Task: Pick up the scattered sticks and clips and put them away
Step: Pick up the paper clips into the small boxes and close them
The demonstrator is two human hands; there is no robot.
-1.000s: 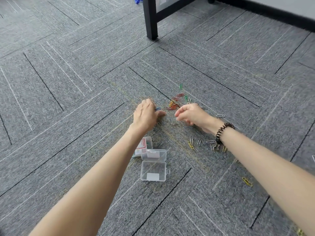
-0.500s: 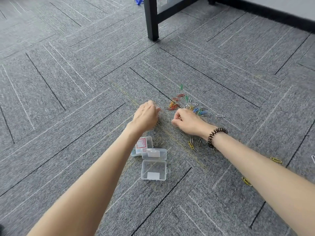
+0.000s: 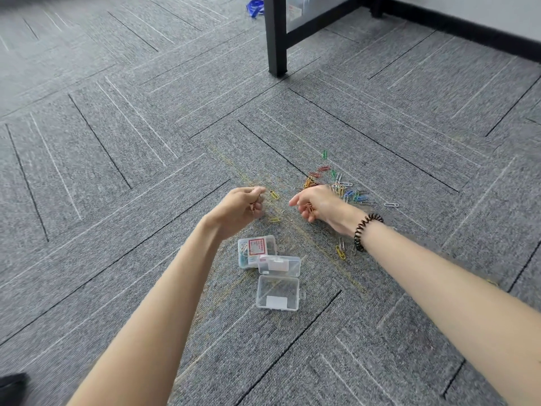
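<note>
Coloured paper clips [image 3: 341, 187] lie scattered on the grey carpet, most of them just beyond my right hand. My left hand [image 3: 243, 208] is raised off the carpet with its fingers curled round a clip. My right hand [image 3: 317, 203] hovers near the pile and holds several clips in its curled fingers. Loose yellow clips [image 3: 274, 194] lie between the hands. An open clear plastic box [image 3: 278, 284] sits on the carpet below the hands. A second small box with a red label [image 3: 256, 250] lies beside it, holding clips.
A black table leg [image 3: 276, 36] stands on the carpet at the back. A blue object [image 3: 254, 7] lies beyond it. A black skirting board [image 3: 468, 30] runs along the wall at the top right. More clips [image 3: 341, 250] lie under my right wrist.
Both hands have lifted off the carpet and drawn slightly apart. The left hand turned its fingers toward me with a clip in them.
</note>
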